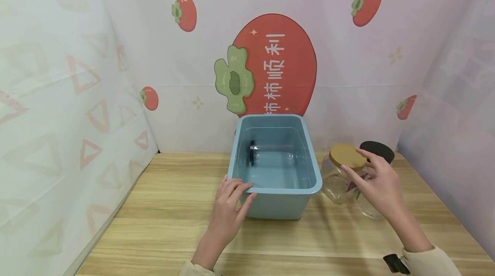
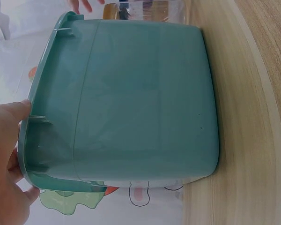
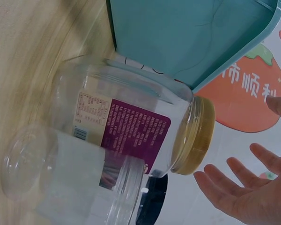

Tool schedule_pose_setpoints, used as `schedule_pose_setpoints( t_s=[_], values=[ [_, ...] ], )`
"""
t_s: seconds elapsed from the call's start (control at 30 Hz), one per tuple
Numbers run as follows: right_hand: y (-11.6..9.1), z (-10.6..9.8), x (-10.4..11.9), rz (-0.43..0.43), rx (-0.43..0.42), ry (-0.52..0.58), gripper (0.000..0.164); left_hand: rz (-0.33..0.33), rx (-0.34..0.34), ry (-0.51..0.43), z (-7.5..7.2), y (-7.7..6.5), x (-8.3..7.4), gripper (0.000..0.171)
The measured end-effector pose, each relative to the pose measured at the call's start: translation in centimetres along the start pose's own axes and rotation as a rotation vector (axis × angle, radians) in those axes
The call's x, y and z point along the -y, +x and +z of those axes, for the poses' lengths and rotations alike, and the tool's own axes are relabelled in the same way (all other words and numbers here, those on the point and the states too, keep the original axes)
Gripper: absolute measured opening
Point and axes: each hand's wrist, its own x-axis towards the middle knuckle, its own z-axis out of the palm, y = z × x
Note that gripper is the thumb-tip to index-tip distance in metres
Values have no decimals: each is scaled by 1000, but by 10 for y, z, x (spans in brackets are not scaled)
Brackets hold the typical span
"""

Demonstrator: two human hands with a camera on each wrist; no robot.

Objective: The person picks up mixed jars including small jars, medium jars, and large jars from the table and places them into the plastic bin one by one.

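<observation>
A blue-green plastic bin [image 1: 276, 205] stands on the wooden table. At its near left corner my left hand [image 1: 229, 205] grips the rim, fingers over the edge and thumb outside. Inside the bin a clear jar [image 1: 273, 155] with a black lid lies on its side. To the right stands a clear jar [image 3: 126, 117] with a gold lid [image 1: 347, 157] and a purple label. My right hand [image 1: 380, 183] hovers at that lid, thumb and fingers spread, holding nothing; the right wrist view shows a gap between the fingertips and the lid.
Another clear jar [image 3: 75, 173] with a black lid [image 1: 377, 151] stands beside the gold-lidded one, partly behind my right hand in the head view. A white cloth backdrop [image 1: 185, 61] printed with persimmons rises behind the table [image 1: 174, 211] and along both sides.
</observation>
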Motion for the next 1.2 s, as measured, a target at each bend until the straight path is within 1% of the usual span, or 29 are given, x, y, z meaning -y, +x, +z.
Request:
schedule_pose_setpoints(
  t_s=[0.17, 0.67, 0.93, 1.2],
  values=[
    [-4, 0, -4, 6, -1, -25, 62, 1, -3, -5, 0, 0, 0, 21],
    [-11, -4, -8, 63, 3, -20, 61, 0, -3, -17, -1, 1, 0, 21],
    [-16, -5, -17, 62, -16, -34, 61, -1, -3, -20, 0, 1, -1, 21],
    [-19, -4, -23, 81, -34, -46, 61, -8, -1, -21, 0, 1, -1, 21]
  ],
)
